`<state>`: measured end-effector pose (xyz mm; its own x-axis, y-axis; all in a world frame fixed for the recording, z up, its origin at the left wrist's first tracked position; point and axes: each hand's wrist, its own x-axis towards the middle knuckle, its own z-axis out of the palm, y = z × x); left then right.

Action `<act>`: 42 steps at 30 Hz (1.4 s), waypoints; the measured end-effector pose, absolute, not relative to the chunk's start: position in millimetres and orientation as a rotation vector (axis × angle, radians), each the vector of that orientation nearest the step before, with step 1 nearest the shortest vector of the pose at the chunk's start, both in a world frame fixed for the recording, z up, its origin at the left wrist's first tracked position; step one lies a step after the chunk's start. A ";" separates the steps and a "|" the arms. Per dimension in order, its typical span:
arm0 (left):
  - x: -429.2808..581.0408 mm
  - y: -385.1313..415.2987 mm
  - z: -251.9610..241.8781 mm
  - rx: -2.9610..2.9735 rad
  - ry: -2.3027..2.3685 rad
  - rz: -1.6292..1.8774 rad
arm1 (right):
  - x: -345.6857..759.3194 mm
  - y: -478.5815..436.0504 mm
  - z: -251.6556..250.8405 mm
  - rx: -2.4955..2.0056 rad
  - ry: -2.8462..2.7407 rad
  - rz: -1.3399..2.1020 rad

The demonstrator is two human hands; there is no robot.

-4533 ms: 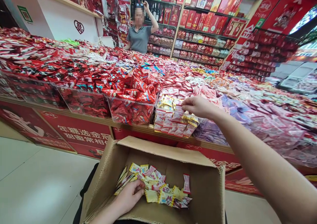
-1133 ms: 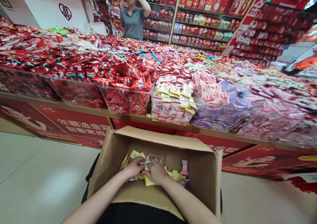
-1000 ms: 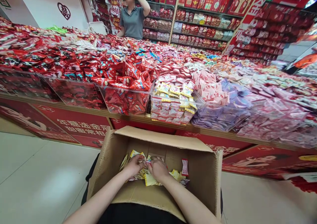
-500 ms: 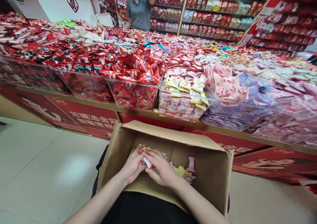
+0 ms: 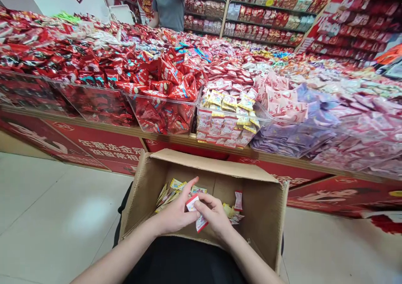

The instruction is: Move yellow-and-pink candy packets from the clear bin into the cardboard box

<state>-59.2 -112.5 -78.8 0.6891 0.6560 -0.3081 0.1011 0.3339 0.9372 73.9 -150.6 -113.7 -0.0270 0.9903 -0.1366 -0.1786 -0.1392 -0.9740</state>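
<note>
My left hand (image 5: 177,211) is over the cardboard box (image 5: 285,187), its fingers stretched out and its thumb apart. My right hand (image 5: 216,218) pinches a small white wrapped candy (image 5: 192,202) with red edges between thumb and fingers. A second wrapped candy (image 5: 201,223) hangs just below, beside the left thumb. Both candies are close against the left hand; whether its hidden palm holds more I cannot tell. Inside the box, yellow-edged candies (image 5: 163,196) stand in a row at the left. A pink candy (image 5: 238,201) leans near the right, above a loose yellow-and-white pile (image 5: 230,212).
Beyond the box runs a counter with clear bins: red packets (image 5: 169,116), pink-and-yellow candies (image 5: 220,127) and purple packets (image 5: 279,141). A person in a grey shirt (image 5: 169,7) stands behind it, before shelves of red packages (image 5: 264,18). The box's back flap (image 5: 213,162) stands up near the counter.
My hands have come apart and up a little, showing two candies by my right fingers. The left fingers have straightened. The row of candies at the box's left is now uncovered; the view shifted slightly.
</note>
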 end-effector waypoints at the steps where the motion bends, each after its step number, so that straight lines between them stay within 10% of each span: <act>1: -57.8 -113.4 -80.8 1.182 0.744 0.416 | 74.6 -150.4 -111.3 -1.191 -1.011 1.343; 12: -62.1 -104.3 -109.7 1.468 0.850 0.251 | 139.1 -149.4 -18.2 -1.311 -1.794 0.818; 20: -81.8 -105.1 -185.5 1.466 1.063 0.171 | 219.9 -95.2 87.0 -1.332 -1.486 -0.170; 42: -83.7 -104.6 -188.5 1.412 1.123 0.166 | 232.0 -5.7 97.3 -1.628 -2.040 0.206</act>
<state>-83.7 -104.6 -188.5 0.5134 0.6875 -0.5136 0.5095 0.2374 0.8271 232.0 -5.7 97.3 -0.1443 0.9435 0.2984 0.8648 0.2668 -0.4253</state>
